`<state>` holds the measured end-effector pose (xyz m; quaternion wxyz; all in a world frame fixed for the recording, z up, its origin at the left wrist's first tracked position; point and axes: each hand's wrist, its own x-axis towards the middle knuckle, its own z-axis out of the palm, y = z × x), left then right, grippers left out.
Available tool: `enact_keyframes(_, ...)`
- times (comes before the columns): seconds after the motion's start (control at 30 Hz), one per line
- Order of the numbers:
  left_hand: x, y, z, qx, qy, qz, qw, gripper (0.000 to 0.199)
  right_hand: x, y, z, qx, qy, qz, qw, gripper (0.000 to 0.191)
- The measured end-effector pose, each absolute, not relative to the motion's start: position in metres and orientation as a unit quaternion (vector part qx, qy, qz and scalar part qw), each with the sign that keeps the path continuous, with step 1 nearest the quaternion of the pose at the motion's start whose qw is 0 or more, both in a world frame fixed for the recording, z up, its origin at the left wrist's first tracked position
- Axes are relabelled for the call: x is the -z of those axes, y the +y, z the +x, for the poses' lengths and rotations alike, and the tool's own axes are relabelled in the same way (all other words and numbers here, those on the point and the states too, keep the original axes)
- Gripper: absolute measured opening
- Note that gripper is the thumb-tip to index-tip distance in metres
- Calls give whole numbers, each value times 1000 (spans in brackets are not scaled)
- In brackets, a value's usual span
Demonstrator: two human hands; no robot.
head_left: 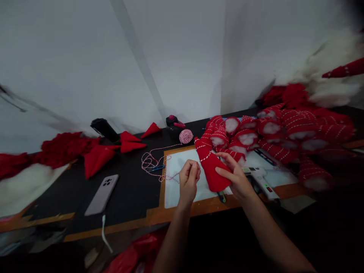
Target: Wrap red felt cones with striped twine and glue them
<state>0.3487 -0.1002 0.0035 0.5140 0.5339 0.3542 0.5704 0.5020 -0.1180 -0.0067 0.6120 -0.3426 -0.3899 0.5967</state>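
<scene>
My right hand point(234, 174) grips a red felt cone point(212, 170) from its right side, thumb in front, with the narrow tip pointing up and left. My left hand point(189, 178) pinches a red-and-white twisted cord point(204, 157) just left of the cone. That cord crosses the cone's upper part. More of the cord lies in loose loops point(149, 161) to the left and runs back to a cord ball point(186, 136). Beneath both hands is a white work sheet point(174, 195) edged with brown tape.
Stuffed red cones wound with cord point(247, 138) are heaped at the right. A glue gun point(263, 182) lies beside my right forearm. Plain red cones point(98, 159), a phone point(102, 195) with a white cable and white stuffing point(28, 185) are at left. A wall stands behind.
</scene>
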Motion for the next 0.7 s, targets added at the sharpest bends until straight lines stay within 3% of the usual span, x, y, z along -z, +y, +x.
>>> enact_keyframes(0.1,-3,-100,348,-570,353,532,516,32,10,-117,501,-631,-376,-323,597,40)
enact_keyframes(0.2,-3,-101,350,-575,345,527,522,33,14,-116,500,-555,-455,-348,603,30)
enact_keyframes(0.33,-4,-102,352,-567,343,535,523,32,15,-116,502,-519,-521,-367,569,38)
enact_keyframes(0.57,-3,-101,347,-559,372,549,497,33,15,-115,501,-654,-295,-307,625,39)
enact_keyframes(0.7,0,-101,347,-551,382,562,485,32,22,-110,494,-632,-293,-337,634,36)
